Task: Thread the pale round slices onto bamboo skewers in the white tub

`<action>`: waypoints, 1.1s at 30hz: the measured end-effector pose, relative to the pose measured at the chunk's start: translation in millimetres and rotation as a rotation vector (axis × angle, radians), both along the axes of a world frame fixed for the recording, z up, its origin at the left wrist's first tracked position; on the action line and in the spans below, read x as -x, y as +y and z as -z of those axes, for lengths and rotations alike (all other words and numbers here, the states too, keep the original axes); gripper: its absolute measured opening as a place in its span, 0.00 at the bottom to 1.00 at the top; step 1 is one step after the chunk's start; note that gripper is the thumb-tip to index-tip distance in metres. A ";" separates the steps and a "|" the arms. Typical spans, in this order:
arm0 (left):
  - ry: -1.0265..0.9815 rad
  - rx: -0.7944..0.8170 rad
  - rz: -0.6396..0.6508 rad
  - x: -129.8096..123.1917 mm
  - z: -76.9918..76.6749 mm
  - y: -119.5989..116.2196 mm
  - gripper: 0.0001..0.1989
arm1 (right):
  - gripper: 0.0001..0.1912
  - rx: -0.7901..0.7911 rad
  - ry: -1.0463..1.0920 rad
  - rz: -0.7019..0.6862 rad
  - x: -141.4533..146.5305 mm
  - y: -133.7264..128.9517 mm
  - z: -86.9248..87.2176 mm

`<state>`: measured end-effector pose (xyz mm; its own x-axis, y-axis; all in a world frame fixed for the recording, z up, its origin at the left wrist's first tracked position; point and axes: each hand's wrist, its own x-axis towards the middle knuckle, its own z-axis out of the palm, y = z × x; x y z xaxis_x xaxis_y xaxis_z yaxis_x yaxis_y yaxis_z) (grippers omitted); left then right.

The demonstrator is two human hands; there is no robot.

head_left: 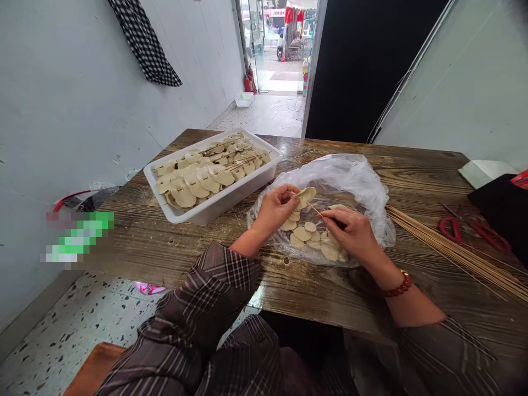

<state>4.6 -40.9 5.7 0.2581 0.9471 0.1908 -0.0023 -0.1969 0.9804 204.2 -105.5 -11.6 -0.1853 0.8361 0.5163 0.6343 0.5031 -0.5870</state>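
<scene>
My left hand (pixel 274 212) pinches a pale beige, flat food slice (pixel 306 196) above an opened clear plastic bag (pixel 363 176). In my right hand (pixel 350 228) is a thin wooden skewer (pixel 315 209), its visible end meeting the slice; whether it pierces it I cannot tell. More loose slices (pixel 303 234) lie on the bag beneath both hands. To the left stands a white plastic tub (pixel 218 203) heaped with skewered slices (pixel 198 179), several bare skewer ends sticking out over the top.
A bundle of long bamboo skewers (pixel 454 250) lies on the wooden table (pixel 214 258) at right, beside red-handled scissors (pixel 451 228). A black bag (pixel 501 212) sits at the right edge. Beyond the table, a doorway opens outside, with a fire extinguisher (pixel 248 82) next to it.
</scene>
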 end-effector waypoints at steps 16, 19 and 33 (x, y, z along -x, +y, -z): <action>-0.033 0.195 0.206 -6.4 -4.4 -7.4 0.22 | 0.08 -0.032 0.047 0.068 8.6 -0.7 -2.4; 0.008 0.184 0.230 -6.3 -7.2 -10.1 0.18 | 0.08 -0.030 0.041 0.050 8.9 -0.9 -3.2; 0.017 0.167 0.150 -9.7 -3.3 -12.3 0.20 | 0.09 -0.042 0.060 0.027 7.2 0.0 -1.7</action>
<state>14.3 -53.2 9.0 0.4007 0.9158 0.0285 -0.0022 -0.0301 0.9995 197.0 -105.5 -9.9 -0.1306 0.8176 0.5608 0.6119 0.5115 -0.6033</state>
